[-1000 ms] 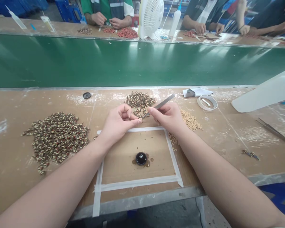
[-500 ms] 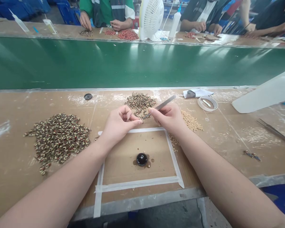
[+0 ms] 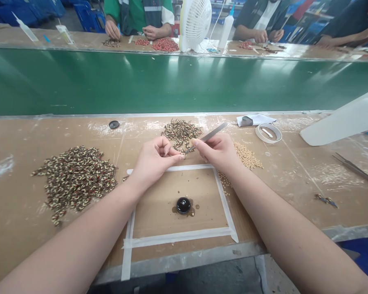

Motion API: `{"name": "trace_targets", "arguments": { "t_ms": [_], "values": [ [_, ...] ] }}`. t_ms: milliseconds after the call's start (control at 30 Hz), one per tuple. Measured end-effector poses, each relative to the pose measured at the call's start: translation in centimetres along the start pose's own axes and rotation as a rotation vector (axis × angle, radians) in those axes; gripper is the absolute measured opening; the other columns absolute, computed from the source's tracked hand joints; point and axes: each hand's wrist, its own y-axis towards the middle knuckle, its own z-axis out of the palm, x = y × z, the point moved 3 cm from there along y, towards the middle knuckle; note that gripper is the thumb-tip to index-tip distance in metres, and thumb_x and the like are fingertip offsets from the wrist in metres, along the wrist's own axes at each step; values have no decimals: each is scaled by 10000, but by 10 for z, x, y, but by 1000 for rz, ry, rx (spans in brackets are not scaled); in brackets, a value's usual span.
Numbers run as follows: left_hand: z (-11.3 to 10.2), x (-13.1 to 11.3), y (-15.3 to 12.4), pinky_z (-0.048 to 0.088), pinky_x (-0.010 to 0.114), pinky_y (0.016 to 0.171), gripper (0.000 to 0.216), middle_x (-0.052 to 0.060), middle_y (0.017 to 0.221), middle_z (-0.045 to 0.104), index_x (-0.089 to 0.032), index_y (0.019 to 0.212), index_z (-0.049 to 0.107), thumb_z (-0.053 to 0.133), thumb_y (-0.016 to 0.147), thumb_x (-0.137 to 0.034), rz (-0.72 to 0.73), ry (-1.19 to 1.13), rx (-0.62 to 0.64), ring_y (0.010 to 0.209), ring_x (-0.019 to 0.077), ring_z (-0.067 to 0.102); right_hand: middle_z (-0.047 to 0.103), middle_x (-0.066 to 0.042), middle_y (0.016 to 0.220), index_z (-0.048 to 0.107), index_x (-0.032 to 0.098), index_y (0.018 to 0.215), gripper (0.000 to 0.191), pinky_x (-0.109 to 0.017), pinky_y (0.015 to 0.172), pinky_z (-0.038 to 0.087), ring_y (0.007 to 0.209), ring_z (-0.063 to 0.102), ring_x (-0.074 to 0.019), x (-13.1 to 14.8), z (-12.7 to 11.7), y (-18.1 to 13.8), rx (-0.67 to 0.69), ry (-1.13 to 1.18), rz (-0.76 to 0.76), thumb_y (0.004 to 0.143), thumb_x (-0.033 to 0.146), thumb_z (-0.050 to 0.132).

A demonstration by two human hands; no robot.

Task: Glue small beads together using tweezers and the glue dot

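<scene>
My left hand is closed in a pinch, with a tiny piece at its fingertips too small to make out. Metal tweezers are gripped in my right hand, their tip close to the left fingertips. Just beyond both hands lies a pile of small dark-and-cream pieces. Beside my right hand is a heap of small tan beads, partly hidden by the hand and forearm. A small round black dish with dark, shiny contents sits below the hands, inside a white tape frame.
A larger pile of dark, cream and red pieces lies left. Right are a tape roll, a second pair of tweezers and a big white bottle. Beyond the green belt, co-workers' hands work near a fan.
My hands and the tweezers hold almost the same pose. Across the belt, co-workers' hands have shifted slightly, and an arm at the upper right has withdrawn.
</scene>
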Motion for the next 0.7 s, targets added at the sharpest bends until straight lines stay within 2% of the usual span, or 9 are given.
{"name": "trace_targets", "arguments": {
  "t_ms": [200, 700],
  "values": [
    [1, 0, 0, 573, 315, 716, 543, 26, 777, 795, -236, 692, 358, 900, 735, -259, -7, -17, 8, 779, 183, 765, 487, 15, 547, 584, 205, 581, 461, -301, 509, 290, 584, 438, -124, -1, 0, 0, 0, 27, -8, 954, 446, 708],
    [1, 4, 1, 558, 316, 708, 535, 36, 799, 808, -234, 676, 357, 887, 741, -266, -1, -15, 24, 795, 192, 769, 522, 17, 555, 622, 204, 627, 405, -302, 516, 320, 582, 458, -125, -4, 1, 1, -6, 39, 11, 944, 440, 712]
  ]
}}
